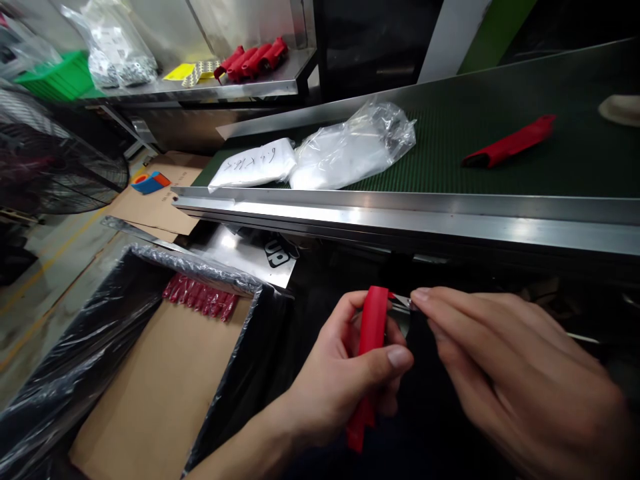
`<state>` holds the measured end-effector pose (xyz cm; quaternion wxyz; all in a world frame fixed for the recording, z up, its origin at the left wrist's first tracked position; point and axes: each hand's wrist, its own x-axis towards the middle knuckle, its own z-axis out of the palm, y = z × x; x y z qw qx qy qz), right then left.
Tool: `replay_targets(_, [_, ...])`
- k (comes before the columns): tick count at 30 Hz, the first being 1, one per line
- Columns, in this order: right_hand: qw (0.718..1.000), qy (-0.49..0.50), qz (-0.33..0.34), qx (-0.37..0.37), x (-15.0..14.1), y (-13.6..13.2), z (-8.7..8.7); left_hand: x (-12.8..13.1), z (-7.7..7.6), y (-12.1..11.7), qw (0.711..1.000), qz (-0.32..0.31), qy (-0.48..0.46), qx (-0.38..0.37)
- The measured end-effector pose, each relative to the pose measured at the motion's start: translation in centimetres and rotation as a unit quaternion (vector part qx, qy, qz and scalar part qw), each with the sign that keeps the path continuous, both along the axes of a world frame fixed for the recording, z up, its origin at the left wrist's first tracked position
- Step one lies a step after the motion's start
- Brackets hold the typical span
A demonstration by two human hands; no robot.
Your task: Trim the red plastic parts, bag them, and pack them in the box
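Observation:
My left hand (345, 370) is wrapped round a red handle-shaped sleeve (369, 360), held upright below the conveyor's edge. My right hand (505, 373) reaches in from the right, its fingertips pinched on a small shiny metal piece (400, 303) at the sleeve's top end. Another red sleeve (510, 142) lies on the green conveyor belt (450, 153) at the right. A row of several red sleeves (200, 295) lies in the cardboard box (165, 387) at lower left.
The box is lined with black plastic film (65, 373). Clear and white plastic bags (320, 157) lie on the belt. A steel shelf (210, 83) at the back carries more red sleeves (253, 60), yellow sheets and a bag of parts. A fan (55, 163) stands at left.

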<state>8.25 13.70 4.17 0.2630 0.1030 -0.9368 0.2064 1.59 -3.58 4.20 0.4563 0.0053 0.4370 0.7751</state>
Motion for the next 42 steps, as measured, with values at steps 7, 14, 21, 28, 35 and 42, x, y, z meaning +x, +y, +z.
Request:
replay_targets(7, [1.0,-0.012,0.017,-0.007,-0.1,0.1,-0.4,0.0,0.0,-0.1,1.0,0.001,0.006,-0.024])
replay_targets(14, [0.999,-0.017,0.028,-0.03,0.1,0.1,-0.7,-0.2,-0.3,-0.1,1.0,-0.014,0.014,-0.007])
replay_targets(21, [0.999,0.018,-0.048,-0.014,0.0,1.3,-1.7,0.5,-0.5,-0.4,0.996,-0.02,0.006,0.084])
replay_targets(28, [0.994,-0.001,0.008,-0.111,0.8,-0.6,-0.4,0.5,-1.3,-0.3,0.99,-0.01,-0.061,0.124])
replay_targets(35, [0.991,-0.011,0.009,-0.129,0.8,-1.5,-0.6,0.6,-0.6,-0.2,0.989,-0.004,-0.076,0.124])
replay_targets(42, [0.992,-0.007,0.011,-0.128,0.9,-1.6,-0.7,0.9,-0.8,-0.3,0.988,-0.009,-0.081,0.134])
